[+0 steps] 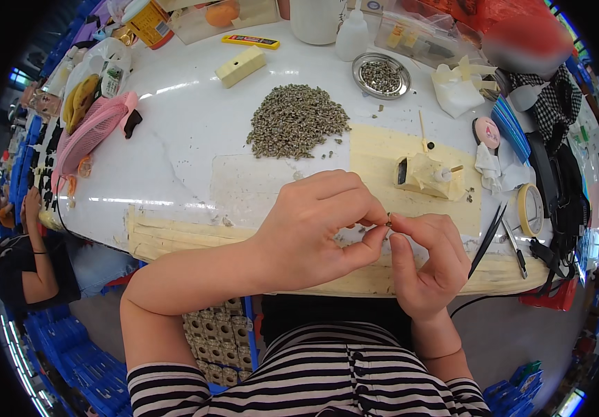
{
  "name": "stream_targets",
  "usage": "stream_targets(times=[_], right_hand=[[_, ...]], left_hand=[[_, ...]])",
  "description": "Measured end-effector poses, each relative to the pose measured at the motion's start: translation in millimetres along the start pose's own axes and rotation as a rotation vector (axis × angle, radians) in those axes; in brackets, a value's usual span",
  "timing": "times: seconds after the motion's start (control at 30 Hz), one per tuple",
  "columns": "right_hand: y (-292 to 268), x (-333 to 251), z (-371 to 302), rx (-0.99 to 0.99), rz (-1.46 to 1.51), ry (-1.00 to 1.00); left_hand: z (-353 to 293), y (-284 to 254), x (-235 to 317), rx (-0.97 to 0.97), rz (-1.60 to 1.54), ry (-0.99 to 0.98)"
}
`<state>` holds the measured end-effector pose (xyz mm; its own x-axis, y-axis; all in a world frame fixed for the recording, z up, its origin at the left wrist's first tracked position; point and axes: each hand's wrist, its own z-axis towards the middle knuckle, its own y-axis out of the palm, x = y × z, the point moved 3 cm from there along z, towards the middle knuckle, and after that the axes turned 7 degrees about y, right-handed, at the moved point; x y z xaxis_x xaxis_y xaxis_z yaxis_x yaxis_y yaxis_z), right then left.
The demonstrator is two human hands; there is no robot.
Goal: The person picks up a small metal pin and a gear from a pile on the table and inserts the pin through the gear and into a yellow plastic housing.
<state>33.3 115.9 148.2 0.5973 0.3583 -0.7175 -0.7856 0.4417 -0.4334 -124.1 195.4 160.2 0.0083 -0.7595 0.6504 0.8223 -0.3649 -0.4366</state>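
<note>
My left hand (317,226) and my right hand (433,257) meet fingertip to fingertip over the near edge of the table. Between them they pinch a tiny dark metal part (389,223), too small to make out in detail. Beyond my hands lies a big heap of small grey-brown metal parts (296,121). A round metal dish (405,85) farther back holds more of them. Just past my right hand sits a small block wrapped in cream tape (428,175), with a thin stick and a white nozzle-like piece on top.
At right lie tweezers (488,240), a craft knife (514,247) and a tape roll (530,210). A cream block (240,67), a yellow box cutter (251,42) and a white squeeze bottle (352,36) stand farther back. A pink mesh bag (94,135) lies left; another person (35,264) sits beyond.
</note>
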Motion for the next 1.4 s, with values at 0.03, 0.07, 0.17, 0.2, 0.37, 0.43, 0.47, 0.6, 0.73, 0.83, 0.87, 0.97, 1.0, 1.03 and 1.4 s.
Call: stream_targets(times=[0.03, 0.07, 0.17, 0.2, 0.37, 0.43, 0.47, 0.6, 0.73, 0.83, 0.87, 0.97, 1.0, 1.03, 1.4], right_hand=[[0, 1, 0, -0.011, 0.008, 0.021], [0, 1, 0, -0.021, 0.016, 0.043], [-1, 3, -1, -0.037, 0.035, 0.069], [-1, 3, -2, -0.040, 0.041, 0.071], [-1, 4, -2, -0.059, 0.095, 0.200], [0, 6, -3, -0.092, 0.126, 0.254], [-1, 6, -3, -0.114, 0.142, 0.268], [-2, 8, -3, -0.125, 0.181, 0.292], [-1, 2, -3, -0.030, 0.053, 0.155], [1, -1, -1, 0.008, -0.017, 0.025], [1, -3, -1, -0.001, -0.030, -0.007], [1, -3, 0, -0.024, -0.045, -0.046], [0, -3, 0, -0.030, -0.045, -0.050], [0, -3, 0, -0.026, -0.044, -0.047], [2, -1, 0, 0.024, -0.054, -0.009]], left_hand=[[1, 0, 1, 0.004, 0.007, 0.020], [1, 0, 1, 0.008, 0.013, 0.040], [1, 1, 2, -0.001, 0.028, 0.059], [0, 1, 2, -0.007, 0.034, 0.059], [0, 2, 1, -0.020, 0.063, 0.091], [-1, 3, 1, -0.010, 0.074, 0.120], [-1, 2, 1, -0.013, 0.076, 0.132], [-1, 2, 3, -0.040, 0.110, 0.160], [-1, 3, 2, -0.052, 0.117, 0.113], [-2, 3, 1, -0.079, 0.111, 0.061], [-1, 3, 0, -0.091, 0.099, 0.040], [-1, 3, -3, -0.086, 0.058, -0.001], [-1, 3, -3, -0.078, 0.045, -0.012], [-1, 2, -3, -0.072, 0.042, -0.013], [0, 1, -1, -0.021, 0.043, 0.020]])
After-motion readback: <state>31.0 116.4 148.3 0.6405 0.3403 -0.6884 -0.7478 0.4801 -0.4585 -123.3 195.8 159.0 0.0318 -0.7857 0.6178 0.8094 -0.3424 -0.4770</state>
